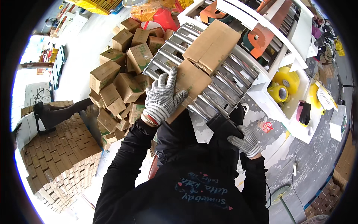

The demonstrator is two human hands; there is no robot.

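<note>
My left hand [163,96], in a grey knit glove, lies with fingers and thumb spread on a brown cardboard box [192,83] at the near end of a roller conveyor [223,93]. The box tilts down over that end. A second, larger cardboard box [213,45] lies on the rollers right behind it, their edges meeting. My right hand [246,142], gloved too, is beside a dark block-like part [224,126] at the conveyor's near right corner. Its thumb stands apart from the fingers, and I see nothing in it. Whether it touches the dark part is unclear.
Left of the conveyor is a loose heap of cardboard boxes [123,84]. Stacked boxes [59,149] stand farther left. A white machine frame with orange parts [257,41] rises behind the rollers. On the right, a white tray [294,125] holds yellow tape rolls [287,80].
</note>
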